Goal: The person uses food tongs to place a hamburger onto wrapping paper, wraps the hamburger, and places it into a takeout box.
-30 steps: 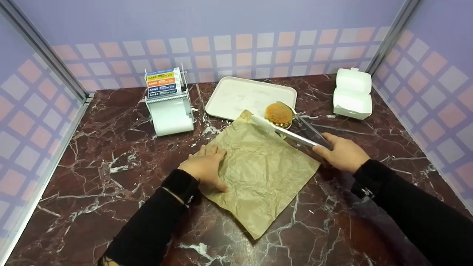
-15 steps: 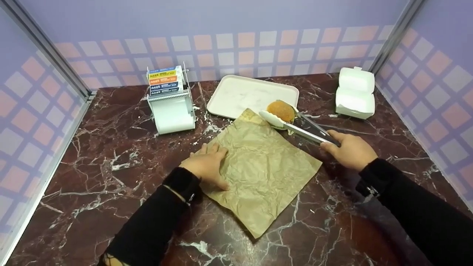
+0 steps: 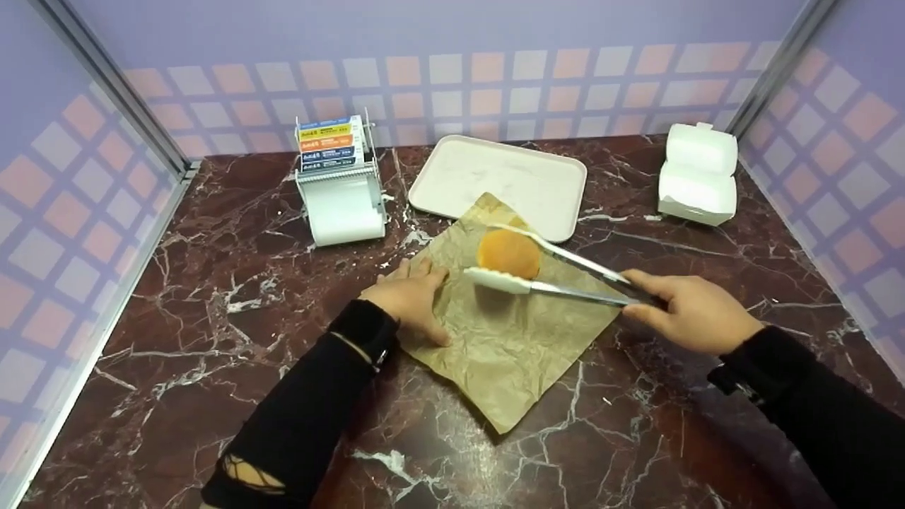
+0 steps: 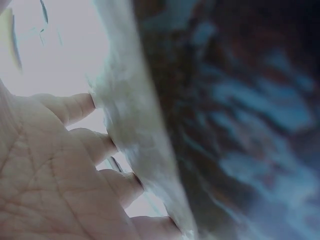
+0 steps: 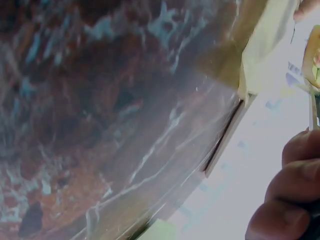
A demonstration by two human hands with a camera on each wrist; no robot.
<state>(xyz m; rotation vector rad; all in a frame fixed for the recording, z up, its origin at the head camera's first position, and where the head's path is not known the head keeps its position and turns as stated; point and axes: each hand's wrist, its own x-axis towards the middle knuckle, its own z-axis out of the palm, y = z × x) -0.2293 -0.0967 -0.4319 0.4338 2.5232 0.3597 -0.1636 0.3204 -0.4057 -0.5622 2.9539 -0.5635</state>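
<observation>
My left hand (image 3: pixel 415 300) rests with spread fingers on the left side of a crumpled brown paper sheet (image 3: pixel 503 367). In the left wrist view its fingertips (image 4: pixel 82 107) touch the paper's edge. My right hand (image 3: pixel 696 311) grips the handle end of metal tongs (image 3: pixel 580 291) with pale tips. Between the tips sits a hamburger (image 3: pixel 509 253), its orange-brown bun top showing, over the upper part of the paper. A shadow lies on the paper below it. In the right wrist view the hamburger (image 5: pixel 314 56) shows its filling at the right edge, and curled fingers (image 5: pixel 292 180) hold the tongs.
Behind the paper lies a pale tray (image 3: pixel 502 170), overlapped by the paper's far corner. A rack (image 3: pixel 339 184) with a white roll and small coloured boxes stands back left. An open white clamshell box (image 3: pixel 698 177) stands back right. Patterned walls bound the marbled table.
My right hand swings the tongs and the hamburger from the tray's front right edge leftward and nearer, over the paper. The left hand stays on the paper; the view shifts slightly.
</observation>
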